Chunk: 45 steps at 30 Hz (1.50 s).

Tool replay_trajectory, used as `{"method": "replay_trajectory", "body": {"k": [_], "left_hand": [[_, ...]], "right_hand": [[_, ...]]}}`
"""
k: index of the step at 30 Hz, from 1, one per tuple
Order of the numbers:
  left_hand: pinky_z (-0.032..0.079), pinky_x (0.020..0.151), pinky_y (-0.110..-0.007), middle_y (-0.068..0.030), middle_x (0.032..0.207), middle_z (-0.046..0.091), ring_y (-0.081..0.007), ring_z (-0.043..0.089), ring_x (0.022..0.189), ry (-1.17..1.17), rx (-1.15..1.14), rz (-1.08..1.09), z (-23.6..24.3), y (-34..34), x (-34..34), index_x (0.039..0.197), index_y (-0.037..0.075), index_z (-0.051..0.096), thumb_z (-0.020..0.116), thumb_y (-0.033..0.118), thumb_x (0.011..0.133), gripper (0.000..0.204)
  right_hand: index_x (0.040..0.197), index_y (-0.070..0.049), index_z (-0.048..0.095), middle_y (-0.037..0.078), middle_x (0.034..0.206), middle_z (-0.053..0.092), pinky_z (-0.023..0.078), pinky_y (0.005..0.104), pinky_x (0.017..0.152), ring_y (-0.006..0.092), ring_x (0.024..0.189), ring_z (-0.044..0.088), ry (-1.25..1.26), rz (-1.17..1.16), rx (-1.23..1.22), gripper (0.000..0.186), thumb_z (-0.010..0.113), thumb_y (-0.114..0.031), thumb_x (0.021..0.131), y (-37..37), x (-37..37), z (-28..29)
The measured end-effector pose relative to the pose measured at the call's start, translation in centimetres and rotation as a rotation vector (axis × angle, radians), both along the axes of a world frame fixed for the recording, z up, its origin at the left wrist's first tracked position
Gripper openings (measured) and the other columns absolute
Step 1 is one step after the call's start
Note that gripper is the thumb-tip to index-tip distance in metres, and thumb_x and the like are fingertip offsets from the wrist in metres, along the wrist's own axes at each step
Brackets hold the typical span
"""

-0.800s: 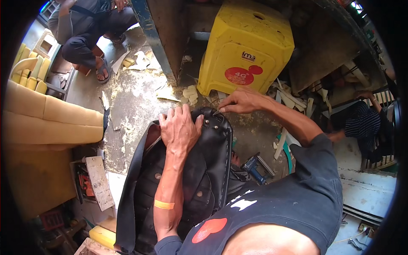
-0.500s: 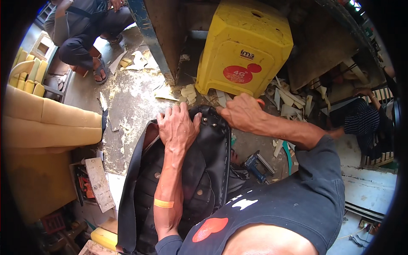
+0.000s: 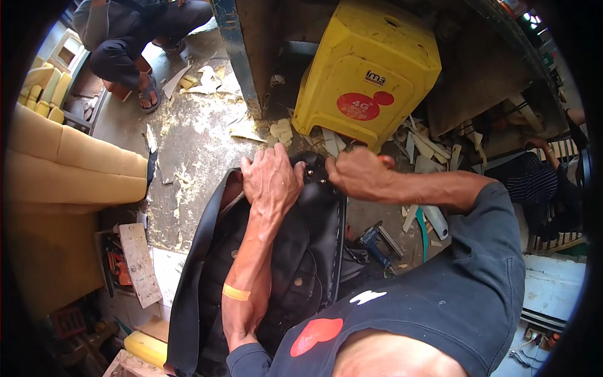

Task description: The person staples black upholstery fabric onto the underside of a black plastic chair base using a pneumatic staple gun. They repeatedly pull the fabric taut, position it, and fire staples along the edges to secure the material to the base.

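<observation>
A black leather-like upholstered piece with button-like spots lies in front of me, its loose flap on the left and pale stitch marks along its right edge. My left hand is closed over its far edge, fingers curled round the rim. Small shiny studs show on the black material just right of my left thumb. My right hand is a fist beside the far right corner. An orange-red end of something sticks out behind that fist; the rest is hidden, so its kind cannot be told.
A yellow plastic stool stands beyond my right hand. A blue staple gun lies right of the black piece. Foam scraps litter the floor. Tan cushioned furniture stands left. Another person sits far left; someone's striped clothing shows right.
The view has shifted slightly. My right fist has moved a little toward me, away from the stool, and my right elbow has swung outward. My left hand keeps its hold on the edge.
</observation>
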<state>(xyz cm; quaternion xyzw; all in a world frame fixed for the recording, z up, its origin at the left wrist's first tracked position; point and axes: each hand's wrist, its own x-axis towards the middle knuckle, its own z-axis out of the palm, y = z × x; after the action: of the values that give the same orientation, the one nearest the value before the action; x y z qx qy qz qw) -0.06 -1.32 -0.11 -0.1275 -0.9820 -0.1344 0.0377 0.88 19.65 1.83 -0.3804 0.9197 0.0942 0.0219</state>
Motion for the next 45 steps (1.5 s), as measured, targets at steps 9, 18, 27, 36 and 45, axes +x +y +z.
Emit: {"method": "replay_trajectory", "body": {"k": [9,18,27,36,45], "left_hand": [[0.046,0.091,-0.051,-0.0153,0.097,0.074,-0.0336,0.070,0.099,-0.036,0.050,0.004,0.0,0.3,-0.6,0.103,0.004,0.064,0.077,0.039,0.088,0.040],[0.046,0.088,-0.051,-0.0155,0.094,0.074,-0.0337,0.070,0.096,0.017,0.069,-0.035,0.8,0.8,-0.5,0.100,0.005,0.064,0.077,0.037,0.087,0.037],[0.047,0.088,-0.050,-0.0140,0.091,0.073,-0.0319,0.070,0.093,0.034,0.072,-0.060,1.2,1.1,-0.3,0.097,0.006,0.064,0.076,0.038,0.088,0.036],[0.047,0.087,-0.049,-0.0134,0.090,0.071,-0.0318,0.070,0.094,0.061,0.082,-0.056,1.5,0.7,-0.4,0.098,0.006,0.063,0.075,0.038,0.089,0.035],[0.046,0.087,-0.049,-0.0123,0.090,0.070,-0.0317,0.070,0.094,0.073,0.061,-0.053,1.3,0.8,-0.5,0.098,0.006,0.063,0.075,0.039,0.089,0.036]], "right_hand": [[0.095,0.005,0.068,0.021,0.066,0.068,0.057,0.0484,0.053,0.0383,0.061,0.072,-0.145,-0.006,-0.070,0.024,0.065,-0.015,0.082,1.0,-1.5,-0.1],[0.085,-0.008,0.075,0.020,0.073,0.072,0.059,0.0529,0.059,0.0402,0.072,0.075,-0.290,-0.145,-0.046,0.019,0.070,-0.024,0.077,3.1,-3.1,0.8],[0.105,-0.017,0.081,0.018,0.086,0.075,0.057,0.0514,0.070,0.0366,0.084,0.074,-0.536,-0.023,-0.148,0.026,0.067,-0.036,0.095,5.9,-7.0,0.4],[0.114,-0.019,0.081,0.013,0.081,0.076,0.055,0.0448,0.065,0.0351,0.073,0.073,-0.421,-0.158,-0.224,0.024,0.070,-0.032,0.097,6.7,-4.8,2.7],[0.105,-0.014,0.079,0.016,0.067,0.070,0.054,0.0479,0.057,0.0349,0.065,0.073,-0.117,-0.168,0.081,0.023,0.064,-0.022,0.090,2.6,-0.6,3.9]]}}
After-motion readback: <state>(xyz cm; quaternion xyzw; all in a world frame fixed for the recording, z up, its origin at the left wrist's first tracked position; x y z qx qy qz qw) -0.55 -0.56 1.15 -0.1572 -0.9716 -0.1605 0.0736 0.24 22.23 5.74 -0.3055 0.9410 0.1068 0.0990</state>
